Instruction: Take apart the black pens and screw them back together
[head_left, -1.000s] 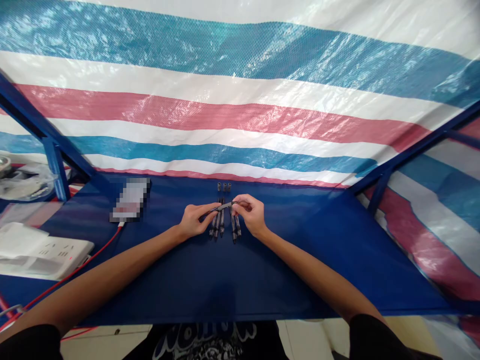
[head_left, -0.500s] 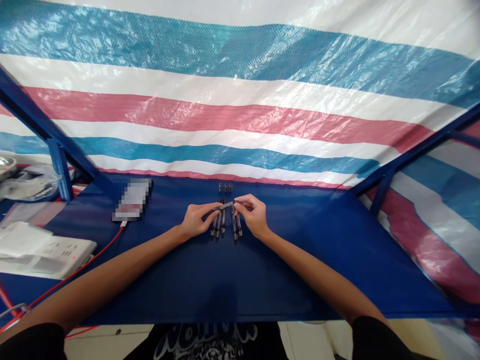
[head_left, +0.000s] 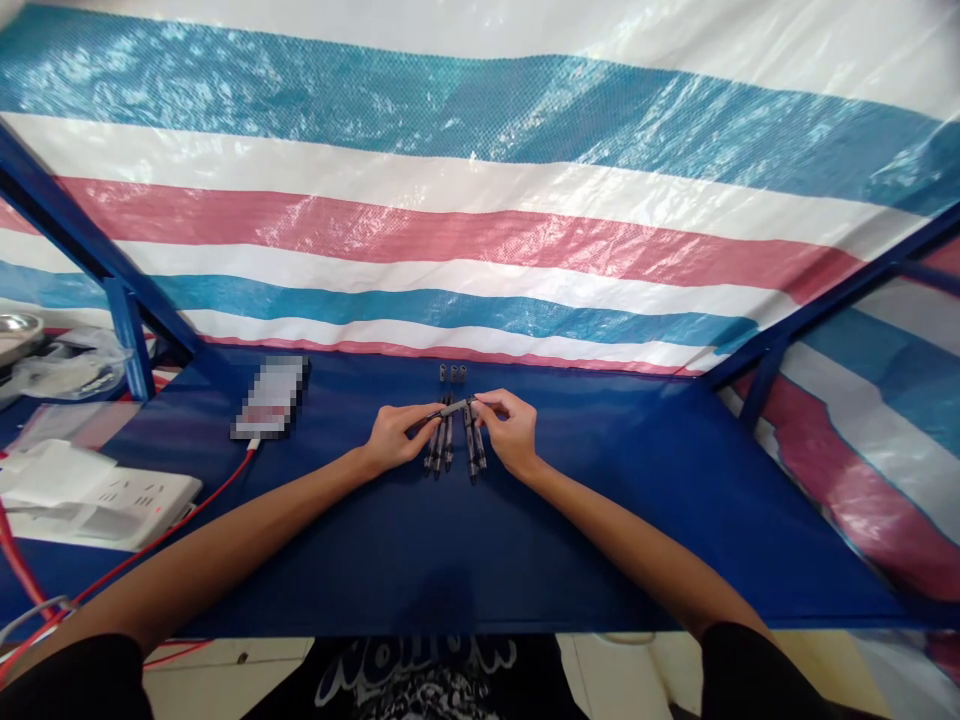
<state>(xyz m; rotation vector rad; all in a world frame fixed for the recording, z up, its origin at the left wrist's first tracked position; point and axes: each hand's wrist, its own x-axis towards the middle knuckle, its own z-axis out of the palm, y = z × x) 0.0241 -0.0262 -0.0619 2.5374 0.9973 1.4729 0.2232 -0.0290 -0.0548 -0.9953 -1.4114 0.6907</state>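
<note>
A dark pen with a grey middle (head_left: 453, 408) is held between both hands above the blue table. My left hand (head_left: 397, 437) pinches its left end, fingers closed. At the right end, the fingertips of my right hand (head_left: 510, 430) are closed on it. Beneath and between the hands lie several dark pens in two groups, a left group (head_left: 439, 453) and a right group (head_left: 475, 450), pointing toward me. Beyond them stand three small dark cylindrical pieces (head_left: 453, 374) near the table's back.
A phone (head_left: 271, 398) lies on the blue table (head_left: 600, 540) to the left, plugged into a red cable (head_left: 217, 497). A white power strip (head_left: 142, 500) is at the far left. Blue frame bars and a striped sheet (head_left: 480, 235) rise behind.
The view has shifted slightly. Both hands keep their hold on the pen, and my right fingertips have changed position a little at its right end.
</note>
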